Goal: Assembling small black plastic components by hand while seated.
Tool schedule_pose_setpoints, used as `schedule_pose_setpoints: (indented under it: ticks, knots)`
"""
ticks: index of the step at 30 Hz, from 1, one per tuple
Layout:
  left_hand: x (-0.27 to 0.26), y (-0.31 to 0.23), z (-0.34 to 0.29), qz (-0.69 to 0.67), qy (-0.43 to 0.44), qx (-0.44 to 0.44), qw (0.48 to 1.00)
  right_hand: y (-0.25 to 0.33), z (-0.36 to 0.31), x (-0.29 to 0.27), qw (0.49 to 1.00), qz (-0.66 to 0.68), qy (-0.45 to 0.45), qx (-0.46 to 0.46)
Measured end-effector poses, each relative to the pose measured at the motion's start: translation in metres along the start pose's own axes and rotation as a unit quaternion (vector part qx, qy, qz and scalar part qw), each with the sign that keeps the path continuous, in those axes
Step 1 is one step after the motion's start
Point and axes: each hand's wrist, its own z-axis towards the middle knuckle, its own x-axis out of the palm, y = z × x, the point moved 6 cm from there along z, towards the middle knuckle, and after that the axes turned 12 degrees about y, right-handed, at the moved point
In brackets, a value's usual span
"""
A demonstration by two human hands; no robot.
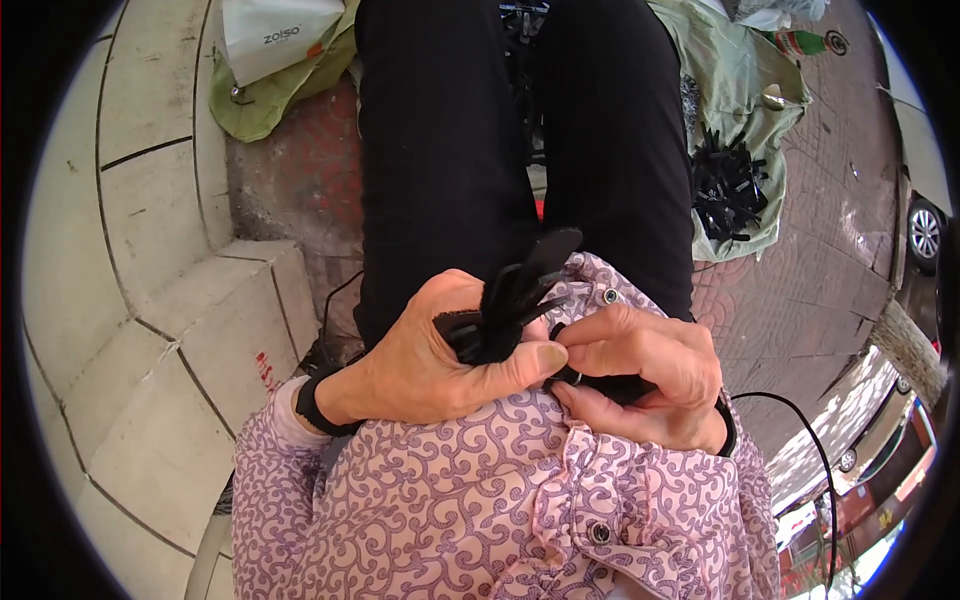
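My left hand (pixel 425 355) is closed around a bunch of black straps (pixel 505 315), flat strips with rounded ends, which stick up between the thumb and fingers. Close against the left thumb, my right hand (pixel 645 370) pinches a small black strap piece (pixel 566 374) between thumb and fingertips. A curved, shiny edge shows on this piece, but the fingers hide most of it. Both hands are in front of my belly, just above my lap. More black strips (pixel 730 185) lie in a loose heap on a pale green sack (pixel 755 95) to the right of my legs.
A white bag (pixel 275 40) sits on a green cloth (pixel 250 110) at the far left, beside pale stone steps (pixel 150 200). At the far right, a green bottle (pixel 800 43) lies on the brick paving (pixel 835 200). Parked cars (pixel 925 240) stand beyond. A black cable (pixel 815 440) curves by my right side.
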Motion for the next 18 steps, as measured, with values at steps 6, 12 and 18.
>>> schedule_pose_setpoints:
  ticks: [6, 12, 18]
  knots:
    - [0.0, -0.003, -0.002, 0.045, -0.031, 0.045, 0.998, -0.003, -0.004, -0.003, 0.998, 0.043, 0.008, 0.046]
    - [0.002, -0.002, 0.001, -0.014, -0.016, -0.008, 1.0, -0.003, 0.0, -0.004, 1.0, 0.019, 0.004, 0.012]
    - [0.003, -0.004, 0.001, -0.053, -0.013, -0.034, 0.998, -0.011, -0.008, -0.004, 0.996, 0.079, 0.011, 0.043]
